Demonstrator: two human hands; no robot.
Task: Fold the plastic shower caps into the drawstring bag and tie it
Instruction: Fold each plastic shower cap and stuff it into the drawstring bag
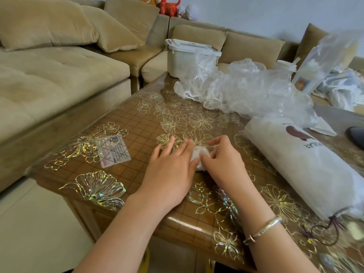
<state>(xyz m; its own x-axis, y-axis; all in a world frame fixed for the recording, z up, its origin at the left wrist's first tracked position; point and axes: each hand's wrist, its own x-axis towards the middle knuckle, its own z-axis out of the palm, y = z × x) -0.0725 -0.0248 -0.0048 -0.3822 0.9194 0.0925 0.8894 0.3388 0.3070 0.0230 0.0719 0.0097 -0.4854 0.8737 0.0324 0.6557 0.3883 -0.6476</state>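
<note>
Mid-task: left hand (173, 164) flat, pressing folded cap (199, 154); right hand (218, 158) pinching it. Loose caps (246, 89) piled at 1 o'clock. Drawstring bag (307, 166) at 3 o'clock on desk (137, 123), untied.

Both hands meet at centre frame over a small folded shower cap (199, 157) on the flower-patterned table (137, 123): left hand (171, 170) pressing flat, right hand (220, 160) pinching its edge. Loose caps (246, 89) heap at upper right, and the white drawstring bag (303, 164) lies along the right.

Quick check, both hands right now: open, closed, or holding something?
Left hand: open, fingers flat, pressing the folded shower cap.
Right hand: fingers curled, pinching the same cap.
</note>
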